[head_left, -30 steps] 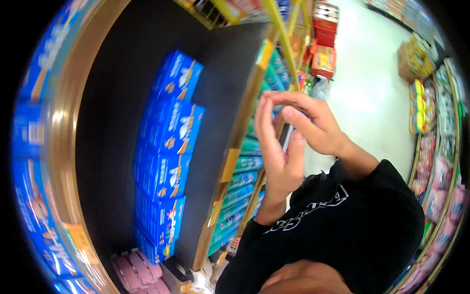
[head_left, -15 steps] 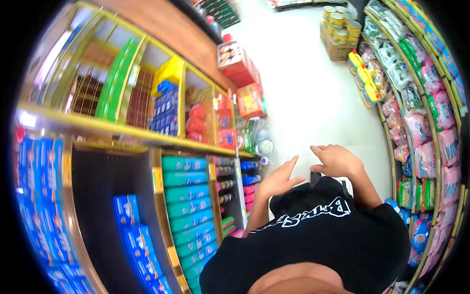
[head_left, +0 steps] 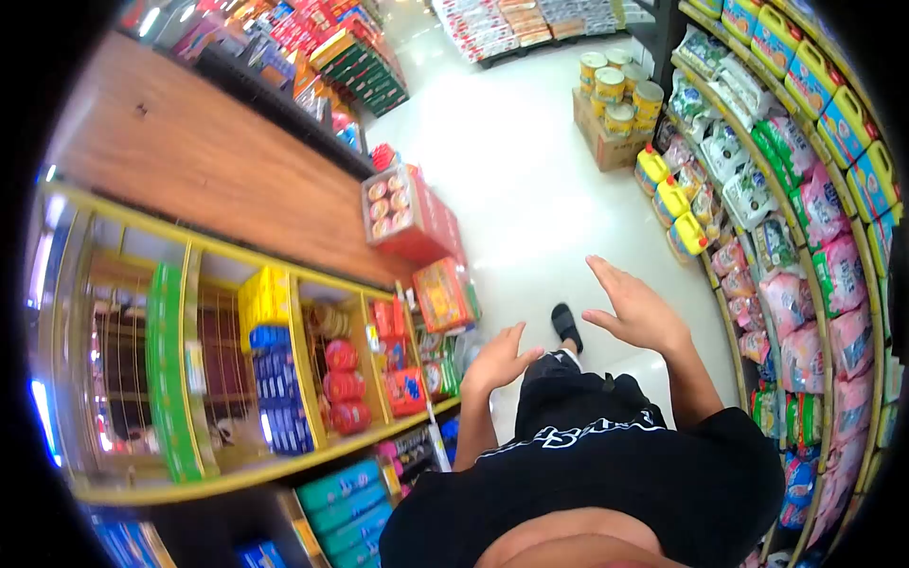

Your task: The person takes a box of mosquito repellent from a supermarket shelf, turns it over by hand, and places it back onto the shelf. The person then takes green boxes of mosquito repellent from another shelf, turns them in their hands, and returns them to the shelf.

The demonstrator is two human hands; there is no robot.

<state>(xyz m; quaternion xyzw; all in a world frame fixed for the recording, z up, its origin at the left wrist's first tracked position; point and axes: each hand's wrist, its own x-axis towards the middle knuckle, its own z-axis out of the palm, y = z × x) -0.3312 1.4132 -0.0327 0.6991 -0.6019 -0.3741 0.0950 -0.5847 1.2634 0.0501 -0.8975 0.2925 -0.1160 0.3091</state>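
a: are the hands holding anything?

b: nothing. the left hand (head_left: 497, 362) and right hand (head_left: 644, 312) are spread and apart, thumbs toward each other, out ahead of the black shirt (head_left: 587, 492), perhaps in mid-gesture.

a: what's nearest them?

b: on the left, the red-orange carton (head_left: 440, 295), just past the far right corner of the yellow-framed shelf (head_left: 189, 494). on the right, yellow-capped jugs (head_left: 672, 201) along the left edge of the right-hand shelf (head_left: 801, 227). neither is touched.

a: why there?

b: probably to keep the middle of the floor (head_left: 511, 180) passable. the tins (head_left: 611, 83) sit on a cardboard box (head_left: 615, 147), likely to lift them into notice.

a: what differs from half a second ago?

b: fewer teal packs (head_left: 346, 483) show, a dark shoe (head_left: 566, 327) appears, and the hands are a little farther apart.
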